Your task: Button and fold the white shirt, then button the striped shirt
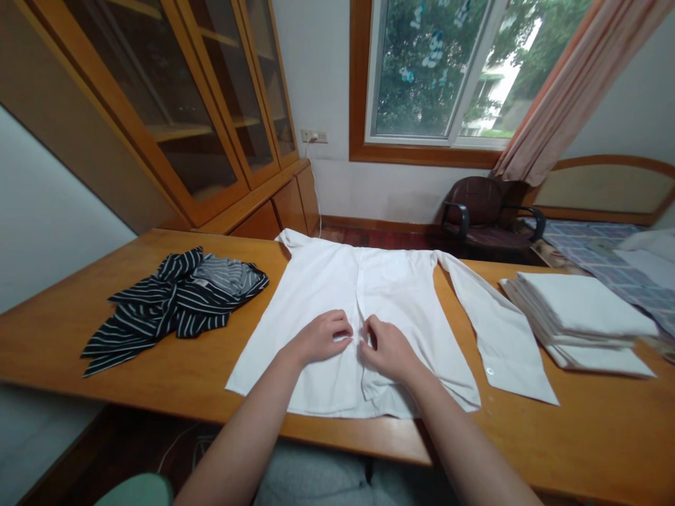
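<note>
A white long-sleeved shirt (321, 288) lies spread front side up on the wooden table (527, 436), its hem toward me. One sleeve stretches out to the right, with a button at its cuff; the other is mostly hidden. My left hand (324, 336) rests on the left front panel beside the placket, thumb and fingers pinched together at the edge. Just across from it, my right hand (387, 344) pinches the right front edge. The two hands are a small gap apart. Any button between the fingers is too small to make out.
A crumpled black-and-white striped garment (179, 302) lies at the table's left. Folded white cloths (585, 309) are stacked on the right. Behind the table stand a glass-door cabinet (200, 105), a dark armchair (474, 211) and a bed (590, 246). A green stool (137, 490) shows below.
</note>
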{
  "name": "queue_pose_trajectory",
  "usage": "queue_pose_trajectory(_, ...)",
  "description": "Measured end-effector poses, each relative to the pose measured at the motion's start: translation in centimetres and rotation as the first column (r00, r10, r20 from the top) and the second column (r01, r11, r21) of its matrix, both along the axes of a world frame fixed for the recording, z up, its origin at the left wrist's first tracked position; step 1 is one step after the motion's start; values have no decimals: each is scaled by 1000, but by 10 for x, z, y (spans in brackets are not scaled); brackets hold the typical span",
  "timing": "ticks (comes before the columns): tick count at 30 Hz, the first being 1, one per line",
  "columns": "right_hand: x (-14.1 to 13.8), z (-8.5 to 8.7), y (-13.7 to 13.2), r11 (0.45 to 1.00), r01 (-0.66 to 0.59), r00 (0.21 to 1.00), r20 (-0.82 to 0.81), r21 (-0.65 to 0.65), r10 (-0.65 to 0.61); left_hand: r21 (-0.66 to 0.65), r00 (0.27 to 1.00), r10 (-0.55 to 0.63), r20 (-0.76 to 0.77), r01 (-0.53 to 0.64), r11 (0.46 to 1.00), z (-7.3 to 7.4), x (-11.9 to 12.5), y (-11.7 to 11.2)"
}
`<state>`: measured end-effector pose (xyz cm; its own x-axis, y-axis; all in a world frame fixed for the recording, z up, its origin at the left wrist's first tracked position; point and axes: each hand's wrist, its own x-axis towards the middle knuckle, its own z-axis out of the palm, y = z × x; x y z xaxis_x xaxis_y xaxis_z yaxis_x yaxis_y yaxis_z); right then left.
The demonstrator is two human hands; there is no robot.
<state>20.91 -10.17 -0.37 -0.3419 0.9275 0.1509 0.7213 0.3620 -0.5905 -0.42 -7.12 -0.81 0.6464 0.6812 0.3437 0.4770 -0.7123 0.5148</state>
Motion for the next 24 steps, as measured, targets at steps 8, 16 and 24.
queue_pose_trajectory(8, 12, -8, 2, 995, 81, 973, -212, -58, -91, 145, 996, -10, -83, 22, 989, -4, 0, 0)
queue_pose_trajectory(16, 20, -7, 3, 991, 136, 989, -52, -20, -137, 252, 992, 5, -128, 27, 967, -2, 0, -1)
queue_pose_trajectory(24, 19, -4, 3, 980, 127, 960, -231, -151, -160, 275, 990, 11, -141, 29, 961, -2, 0, -2)
